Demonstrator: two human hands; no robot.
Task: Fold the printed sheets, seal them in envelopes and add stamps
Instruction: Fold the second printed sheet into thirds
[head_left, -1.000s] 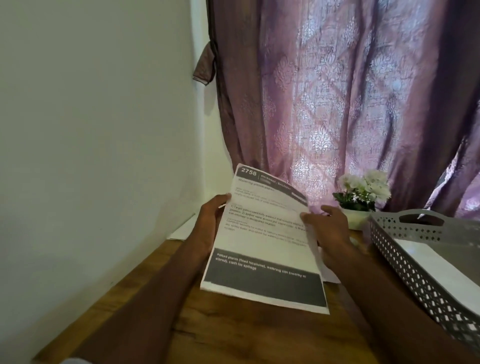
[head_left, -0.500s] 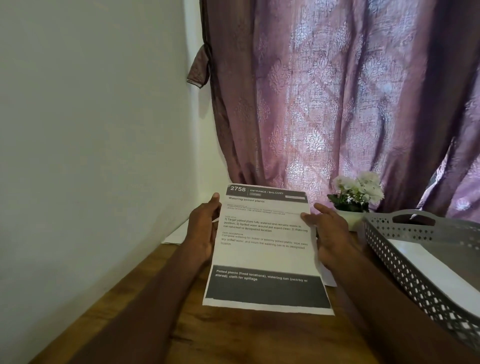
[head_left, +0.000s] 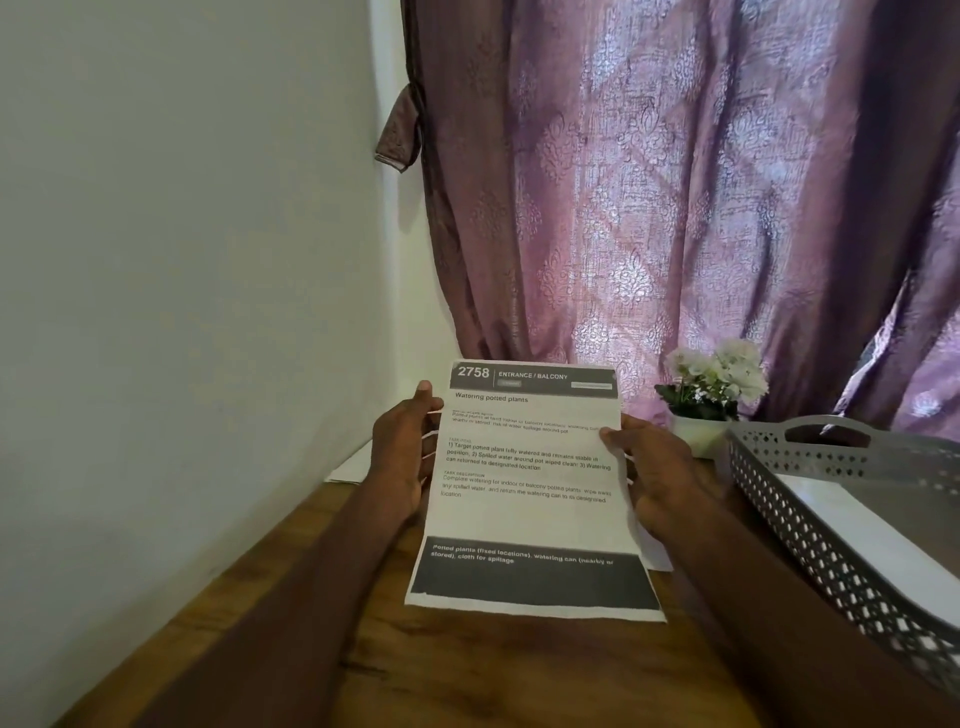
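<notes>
Both forearms were bare right up to the bottom edge of the view, with no sleeve, cuff or glove on either. The left hand (head_left: 402, 457) carried no ring on the fingers that showed, and its wrist had no watch or band. The right hand (head_left: 657, 470) was just as plain, wrist uncovered. The nail on the left thumb (head_left: 424, 387) looked short and unpainted.
</notes>
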